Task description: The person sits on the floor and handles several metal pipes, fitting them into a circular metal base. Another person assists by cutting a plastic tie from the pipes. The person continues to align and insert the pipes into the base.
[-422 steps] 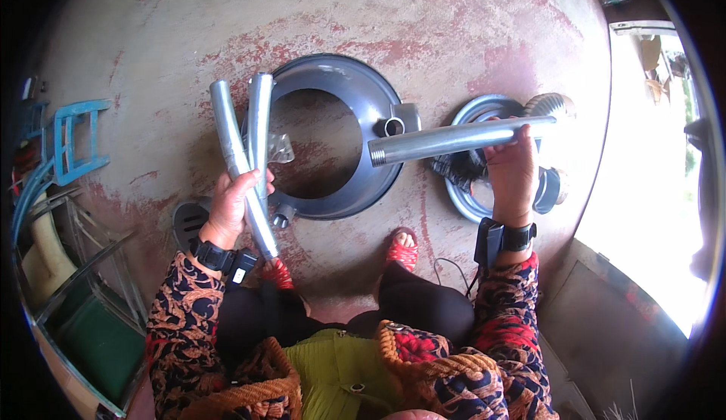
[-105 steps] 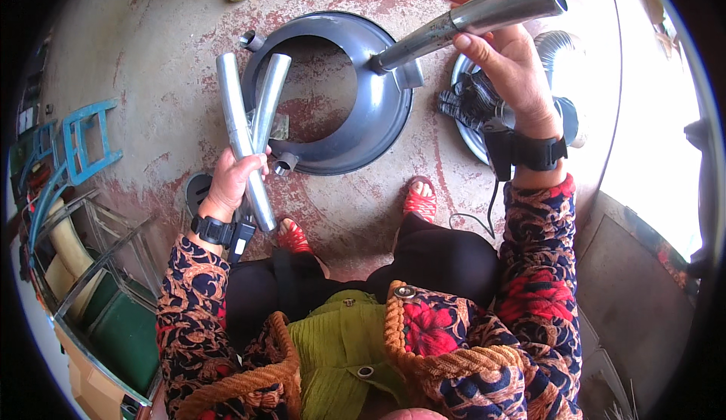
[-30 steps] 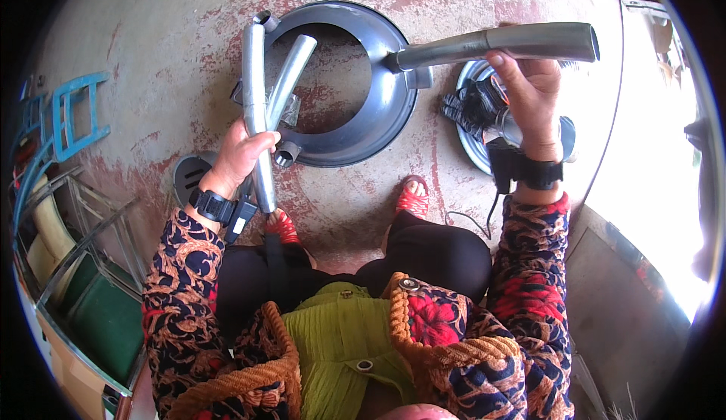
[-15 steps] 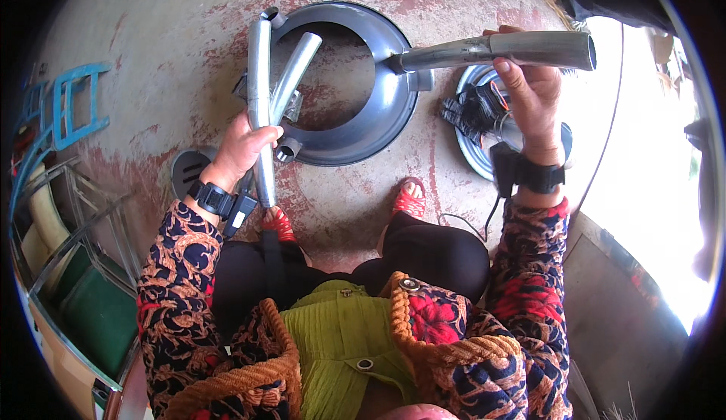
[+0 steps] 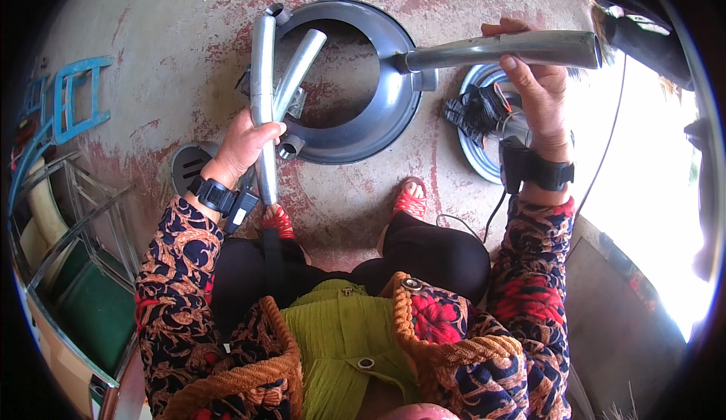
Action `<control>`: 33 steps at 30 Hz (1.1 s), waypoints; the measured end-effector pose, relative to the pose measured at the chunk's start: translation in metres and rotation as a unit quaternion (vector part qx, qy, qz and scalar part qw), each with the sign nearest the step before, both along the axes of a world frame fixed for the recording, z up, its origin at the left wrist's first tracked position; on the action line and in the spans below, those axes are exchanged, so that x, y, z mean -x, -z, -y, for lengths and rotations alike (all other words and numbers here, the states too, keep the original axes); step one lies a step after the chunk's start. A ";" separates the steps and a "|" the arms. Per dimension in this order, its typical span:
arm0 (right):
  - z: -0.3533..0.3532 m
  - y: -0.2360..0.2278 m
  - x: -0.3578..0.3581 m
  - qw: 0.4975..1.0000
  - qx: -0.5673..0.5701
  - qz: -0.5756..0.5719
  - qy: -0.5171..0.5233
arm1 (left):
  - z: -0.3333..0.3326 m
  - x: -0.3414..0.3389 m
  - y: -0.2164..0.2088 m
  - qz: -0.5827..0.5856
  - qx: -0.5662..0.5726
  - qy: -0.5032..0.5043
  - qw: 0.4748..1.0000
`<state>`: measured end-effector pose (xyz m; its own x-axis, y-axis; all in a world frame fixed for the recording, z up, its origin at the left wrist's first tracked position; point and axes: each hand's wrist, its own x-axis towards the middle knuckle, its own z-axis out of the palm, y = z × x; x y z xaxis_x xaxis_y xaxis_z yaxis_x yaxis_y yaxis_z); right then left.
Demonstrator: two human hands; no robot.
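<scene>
My left hand (image 5: 246, 146) is closed round two bare metal tubes. The longer tube (image 5: 262, 65) is slightly bent and runs lengthwise through my grip; the shorter tube (image 5: 301, 72) slants up to the right. My right hand (image 5: 535, 91) grips a thick, gently curved metal tube (image 5: 499, 49), thumb below and fingertips over the top. Its wide open end faces right. The narrower left end overlaps the rim of a dark grey metal ring (image 5: 389, 110) on the floor; whether they touch I cannot tell. Short pipe stubs (image 5: 290, 146) stick out round the ring.
Right of the ring, a pale round basin (image 5: 473, 144) holds dark gloves (image 5: 484, 110). A blue metal frame (image 5: 79, 99) and a green-seated chair (image 5: 87, 306) stand at left. A grey slotted piece (image 5: 189, 167) lies near my left wrist. A cable (image 5: 609, 148) and another person's dark-clothed leg (image 5: 650, 49) are at right.
The thick tube in my right hand has shifted slightly right and looks turned about its length. My left hand has barely moved. The other person's legs have come further into view.
</scene>
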<state>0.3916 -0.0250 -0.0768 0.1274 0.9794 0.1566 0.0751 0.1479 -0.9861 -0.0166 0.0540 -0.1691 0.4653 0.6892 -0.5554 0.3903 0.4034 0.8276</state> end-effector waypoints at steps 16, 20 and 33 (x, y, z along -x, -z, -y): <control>0.001 0.003 -0.006 0.997 -0.009 0.078 0.012 | 0.002 -0.001 -0.001 0.010 -0.009 -0.009 1.000; 0.005 0.017 0.014 0.975 -0.007 0.138 0.175 | 0.001 -0.003 -0.002 0.009 -0.005 -0.006 1.000; 0.001 0.003 0.006 1.000 0.010 0.000 0.012 | 0.000 0.001 0.005 0.003 0.015 -0.015 1.000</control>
